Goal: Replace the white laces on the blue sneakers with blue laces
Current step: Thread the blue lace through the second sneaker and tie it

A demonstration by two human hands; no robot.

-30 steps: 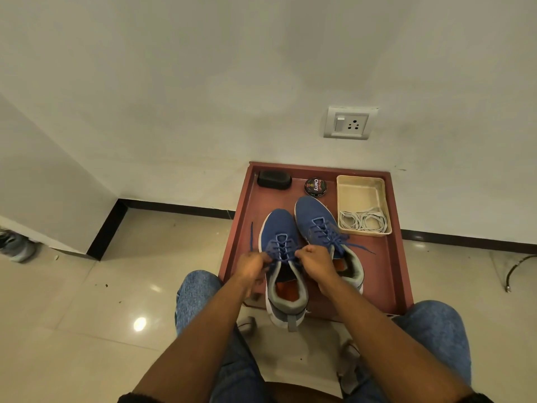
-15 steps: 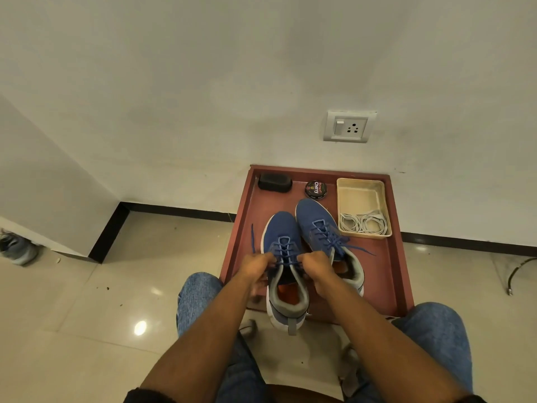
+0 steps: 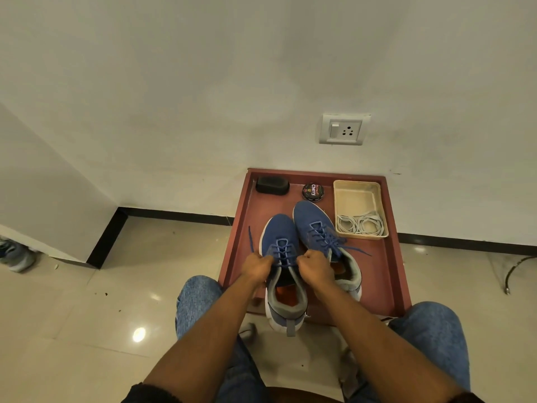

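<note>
On the red-brown tray (image 3: pixel 389 274) against the wall we note two blue sneakers side by side, toes toward the wall. Near sneaker (image 3: pixel 283 274): heel overhangs the tray's front edge, blue lace (image 3: pixel 282 253) threaded through its eyelets. Our left hand (image 3: pixel 257 267) and right hand (image 3: pixel 315 266) sit either side of the tongue, fingers curled, each gripping an end of that lace; one loose end rises past the left hand over the tray's left edge. Far sneaker (image 3: pixel 315 228): already laced blue, ends trailing right. White laces (image 3: pixel 360 223) lie coiled in the cream plastic basket (image 3: pixel 357 186) at the tray's far right corner. Shoe-polish tin (image 3: pixel 313 191) and black brush (image 3: pixel 272 185) stand along the far rim. Jeans-clad knees flank the tray.
</note>
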